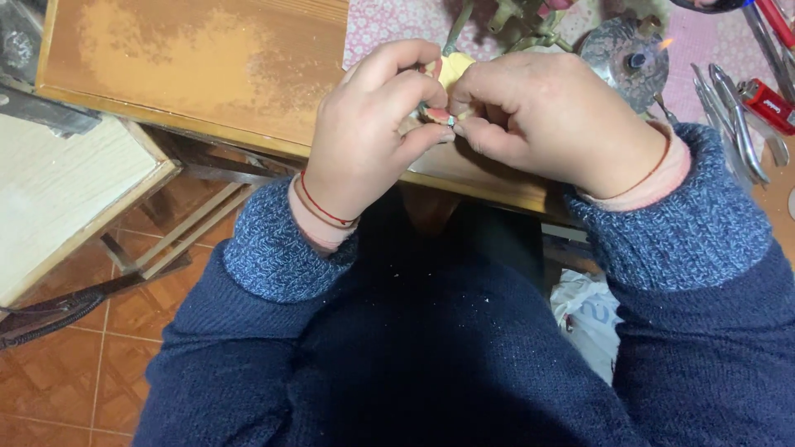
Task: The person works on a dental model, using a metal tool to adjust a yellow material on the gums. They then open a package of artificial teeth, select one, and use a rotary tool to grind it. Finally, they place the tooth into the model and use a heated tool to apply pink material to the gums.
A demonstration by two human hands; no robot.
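Note:
My left hand [373, 132] and my right hand [555, 116] meet at the front edge of a wooden table [190, 66]. Between their fingertips they pinch a small object [443, 108] with a pale yellow upper part and a pink lower part with a bit of grey metal. Fingers hide most of it. A thin metal tool [457, 26] rises from between the hands, and which hand holds it I cannot tell. Both wrists wear a thin red cord, with blue knit sleeves behind.
A small metal burner [633, 51] with a lit flame stands right behind my right hand. Pliers and metal hand tools [737, 116] lie at the far right beside a red lighter [770, 103]. A lower pale table [58, 190] sits left, above a tiled floor.

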